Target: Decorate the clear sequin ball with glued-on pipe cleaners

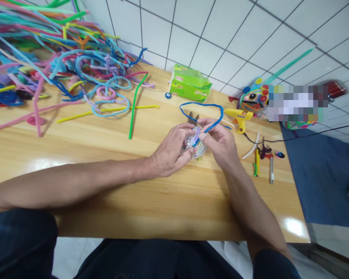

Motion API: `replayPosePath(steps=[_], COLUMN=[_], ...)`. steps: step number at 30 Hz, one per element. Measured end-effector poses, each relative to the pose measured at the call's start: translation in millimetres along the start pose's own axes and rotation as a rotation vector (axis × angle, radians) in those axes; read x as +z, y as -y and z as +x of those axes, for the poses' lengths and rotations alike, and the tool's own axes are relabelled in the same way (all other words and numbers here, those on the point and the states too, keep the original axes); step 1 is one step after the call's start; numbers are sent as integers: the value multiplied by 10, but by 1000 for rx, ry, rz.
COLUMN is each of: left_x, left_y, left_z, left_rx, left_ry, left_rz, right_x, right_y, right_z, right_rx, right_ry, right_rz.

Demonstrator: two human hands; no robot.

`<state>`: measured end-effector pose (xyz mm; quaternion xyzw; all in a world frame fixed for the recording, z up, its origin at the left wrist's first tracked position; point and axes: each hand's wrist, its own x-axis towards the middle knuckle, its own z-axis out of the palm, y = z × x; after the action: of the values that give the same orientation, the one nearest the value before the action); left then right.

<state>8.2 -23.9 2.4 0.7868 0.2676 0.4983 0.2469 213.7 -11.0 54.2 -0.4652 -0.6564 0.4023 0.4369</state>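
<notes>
arching from clamped right hand (221,144): blue pipe cleaner (221,112) | left hand (171,150): closed on clear bundle (199,152)

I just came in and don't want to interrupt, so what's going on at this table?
A person holds a small, shiny clear bundle in the left hand, while the right hand pinches a curved blue pipe cleaner against it. Pliers lie just beyond the hands, and a yellow glue gun is off to the right on the table.
</notes>
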Motion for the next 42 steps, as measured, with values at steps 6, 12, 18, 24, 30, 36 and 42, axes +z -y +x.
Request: replayPosePath(steps=[6, 12, 18, 24, 30, 36, 42], left_x=[1, -9, -88, -168, -219, -184, -141], left_y=[7, 8, -12, 62, 78, 30, 49], left_z=[-8, -4, 32, 160, 221, 180, 124], left_rx=[-2, 12, -93, -236, -395, -335, -142], left_ry=[13, 10, 1, 99, 243, 167, 85], left_rz=[0, -19, -152, -208, -338, -351, -181], right_x=[44, 106, 111, 88, 67, 81, 69], right_y=[-18, 22, 4, -11, 3, 0, 19], right_z=[-6, -8, -17, -16, 1, -4, -7], right_rx=[46, 108, 102, 73, 131, 150, 59], right_ry=[-17, -33, -22, 25, 30, 21, 25], right_rz=[35, 99, 91, 73, 131, 155, 94])
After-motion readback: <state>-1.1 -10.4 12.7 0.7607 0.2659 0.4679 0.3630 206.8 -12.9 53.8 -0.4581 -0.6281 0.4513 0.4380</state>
